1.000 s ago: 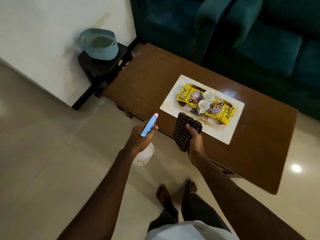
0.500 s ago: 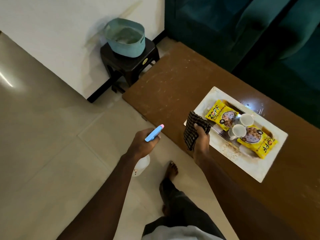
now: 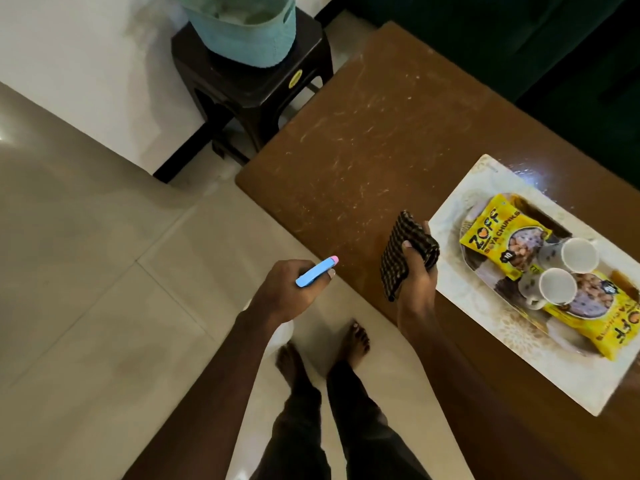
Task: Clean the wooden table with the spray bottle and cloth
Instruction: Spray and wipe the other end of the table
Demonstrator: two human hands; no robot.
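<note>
The brown wooden table [image 3: 363, 140] has pale streaks and scratches across its left end. My left hand [image 3: 284, 292] grips the spray bottle [image 3: 316, 271] just off the table's near edge; its blue head with a pink tip points toward the table, and the clear body is mostly hidden under my hand. My right hand [image 3: 417, 275] holds a folded dark checked cloth [image 3: 398, 251] over the table's front edge, beside the tray.
A white tray [image 3: 464, 292] on the table's right part carries two yellow snack packets [image 3: 498, 233] and two white cups [image 3: 557, 285]. A dark stool [image 3: 256, 84] with a teal basket [image 3: 242, 29] stands left of the table. A dark green sofa [image 3: 554, 46] runs behind. My bare feet stand on floor tiles.
I have stepped left along the table, so its streaked left end fills the view and the tray sits further right. Both hands keep their grips and have come nearer the table's left part.
</note>
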